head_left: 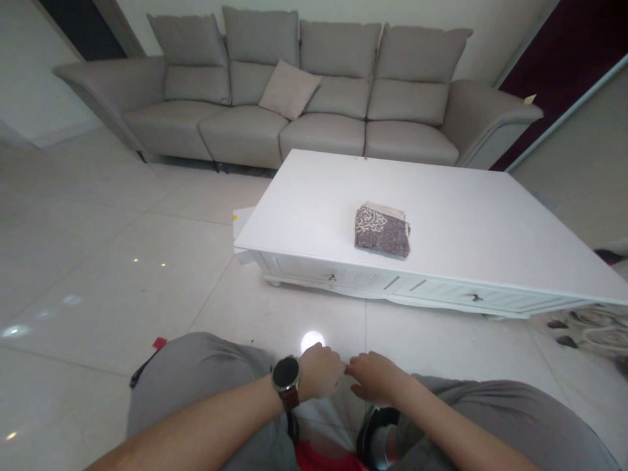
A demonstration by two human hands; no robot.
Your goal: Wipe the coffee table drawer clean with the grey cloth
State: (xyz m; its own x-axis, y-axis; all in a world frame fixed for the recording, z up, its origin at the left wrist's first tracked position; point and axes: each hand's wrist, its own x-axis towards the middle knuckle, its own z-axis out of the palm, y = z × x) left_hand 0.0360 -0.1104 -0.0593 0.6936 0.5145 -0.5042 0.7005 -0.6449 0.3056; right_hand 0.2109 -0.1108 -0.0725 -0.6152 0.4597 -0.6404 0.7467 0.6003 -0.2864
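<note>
My left hand [321,371] and right hand [375,377] meet between my knees, each grip loosely curled, holding nothing. The folded cloth [382,230] lies far off, mid-counter [466,216]; I'd reach squarely, pinching its near edge.

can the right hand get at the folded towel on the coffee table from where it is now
Probably not without leaning forward: the right hand sits low between the knees, touching the left hand, with bare floor before the white coffee table. Nothing blocks the folded towel.

A folded cloth [382,231], grey-brown with a pale leafy pattern, is laid flat on a white table [466,216], at twelve o'clock, well apart from the hands.
</note>
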